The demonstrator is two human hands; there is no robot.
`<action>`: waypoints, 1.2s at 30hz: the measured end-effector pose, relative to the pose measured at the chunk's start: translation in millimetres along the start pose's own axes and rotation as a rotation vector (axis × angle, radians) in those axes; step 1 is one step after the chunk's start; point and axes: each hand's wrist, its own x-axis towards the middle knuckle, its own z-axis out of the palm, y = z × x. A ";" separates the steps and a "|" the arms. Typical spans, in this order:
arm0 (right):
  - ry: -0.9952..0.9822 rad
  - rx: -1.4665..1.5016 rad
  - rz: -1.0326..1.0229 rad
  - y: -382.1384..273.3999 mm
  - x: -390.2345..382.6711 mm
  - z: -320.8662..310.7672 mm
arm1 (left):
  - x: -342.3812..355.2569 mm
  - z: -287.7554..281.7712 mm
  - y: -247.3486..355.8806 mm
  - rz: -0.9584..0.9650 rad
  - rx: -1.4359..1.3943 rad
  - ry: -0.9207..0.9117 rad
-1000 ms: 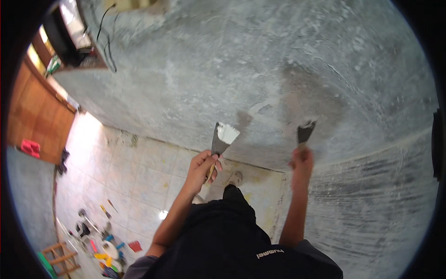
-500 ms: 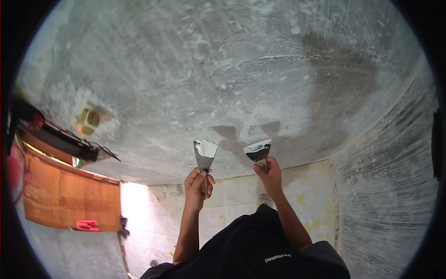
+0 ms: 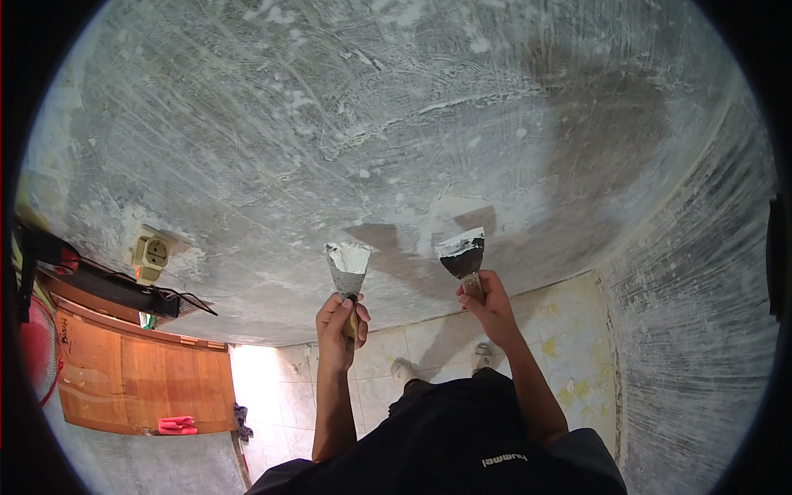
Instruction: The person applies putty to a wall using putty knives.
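My left hand (image 3: 340, 326) grips the wooden handle of a putty knife (image 3: 347, 266), its blade upright and smeared with white filler. In my right hand (image 3: 487, 299) is a second putty knife (image 3: 462, 254), its blade edge loaded with white filler and held close to the grey plastered wall (image 3: 396, 140). A fresh pale patch of filler (image 3: 450, 210) lies on the wall just above the right blade. Both blades cast shadows on the wall.
An electric socket (image 3: 151, 252) with a cable is fixed on the wall at the left. A wooden door (image 3: 140, 375) stands below it, with a red cloth (image 3: 176, 425) at its foot. Pale floor tiles (image 3: 437, 338) lie beneath my feet. A side wall (image 3: 701, 330) meets the corner at the right.
The view has swung up the wall and leftward. My two hands have come closer together, and the right knife now carries filler on its edge.
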 end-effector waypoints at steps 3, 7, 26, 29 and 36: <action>-0.041 0.021 0.008 7.6 -0.2 13.4 | 3.8 -3.8 3.7 0.014 0.013 -0.025; -0.094 0.031 0.028 15.0 -0.7 34.2 | 8.2 -6.4 12.2 0.030 0.033 -0.008; 0.096 -0.037 -0.137 29.8 -4.5 86.9 | 24.5 -44.3 53.1 0.062 0.099 -0.215; 0.299 -0.212 -0.308 33.1 -0.5 82.8 | 24.6 -58.3 45.5 -0.017 0.074 -0.206; 0.387 -0.497 -0.371 10.9 17.3 80.9 | 31.1 -73.2 31.6 -0.114 0.007 -0.212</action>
